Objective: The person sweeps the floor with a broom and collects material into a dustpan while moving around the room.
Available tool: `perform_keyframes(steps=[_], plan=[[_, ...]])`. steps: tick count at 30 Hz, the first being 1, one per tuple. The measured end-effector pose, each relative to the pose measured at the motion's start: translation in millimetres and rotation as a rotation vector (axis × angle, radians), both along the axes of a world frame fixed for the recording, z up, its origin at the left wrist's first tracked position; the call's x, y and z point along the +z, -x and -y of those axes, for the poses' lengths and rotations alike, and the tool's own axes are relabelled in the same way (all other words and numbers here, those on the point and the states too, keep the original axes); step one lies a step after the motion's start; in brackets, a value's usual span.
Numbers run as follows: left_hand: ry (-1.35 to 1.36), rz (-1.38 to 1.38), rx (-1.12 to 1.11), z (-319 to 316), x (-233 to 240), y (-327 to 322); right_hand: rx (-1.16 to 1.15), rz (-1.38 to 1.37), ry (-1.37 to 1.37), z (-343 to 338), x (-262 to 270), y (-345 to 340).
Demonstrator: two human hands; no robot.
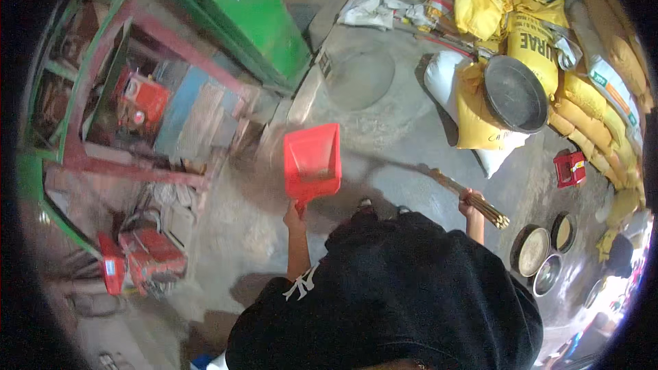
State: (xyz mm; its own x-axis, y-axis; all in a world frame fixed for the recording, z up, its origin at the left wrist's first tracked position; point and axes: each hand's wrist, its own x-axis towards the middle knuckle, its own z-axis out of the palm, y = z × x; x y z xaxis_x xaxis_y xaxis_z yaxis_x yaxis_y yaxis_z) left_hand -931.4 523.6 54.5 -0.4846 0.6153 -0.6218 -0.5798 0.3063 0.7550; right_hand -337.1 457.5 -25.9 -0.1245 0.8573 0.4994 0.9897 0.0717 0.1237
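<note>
A red plastic dustpan [312,156] is held out by its handle in my left hand [295,217], its pan raised above the concrete floor. Pale dust or grit seems to lie on its inner face. On the other side, my right hand [468,202] grips a stick broom [486,206], a bundle of thin sticks. The bundle's cut butt ends point toward the lower right. Its thinner end reaches to the left, where it blurs against a shadow on the floor.
Green machinery [252,15] and a red-framed machine [154,174] stand on the left. Filled sacks [475,103] bear a black basin [516,93] at right, near stacked sacks [586,113]. Several round pans [533,252] and a small red crate [569,169] sit on the floor.
</note>
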Motion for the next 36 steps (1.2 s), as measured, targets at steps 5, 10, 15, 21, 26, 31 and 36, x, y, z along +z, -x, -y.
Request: perform_keyframes(steps=[5,10,15,21,26,31,36], plan=[[-0.063,0.154,-0.261,-77,5,20,0.305,2.254,0.384,37,32,-3],[-0.210,0.100,-0.329,-136,34,-51,0.593,2.677,0.870,81,76,-3],[-0.087,0.092,-0.401,-152,47,-117,0.768,2.662,1.016,70,119,-6],[-0.131,0.175,-0.560,-158,76,-231,0.706,2.644,1.031,114,100,-91],[-0.144,0.216,-0.467,-141,46,-321,0.473,2.596,0.971,143,91,-186],[-0.073,0.302,-0.376,-130,57,-416,0.501,2.678,0.800,159,74,-269],[-0.047,0.312,-0.331,-132,46,-440,0.590,2.805,0.939,114,82,-326]])
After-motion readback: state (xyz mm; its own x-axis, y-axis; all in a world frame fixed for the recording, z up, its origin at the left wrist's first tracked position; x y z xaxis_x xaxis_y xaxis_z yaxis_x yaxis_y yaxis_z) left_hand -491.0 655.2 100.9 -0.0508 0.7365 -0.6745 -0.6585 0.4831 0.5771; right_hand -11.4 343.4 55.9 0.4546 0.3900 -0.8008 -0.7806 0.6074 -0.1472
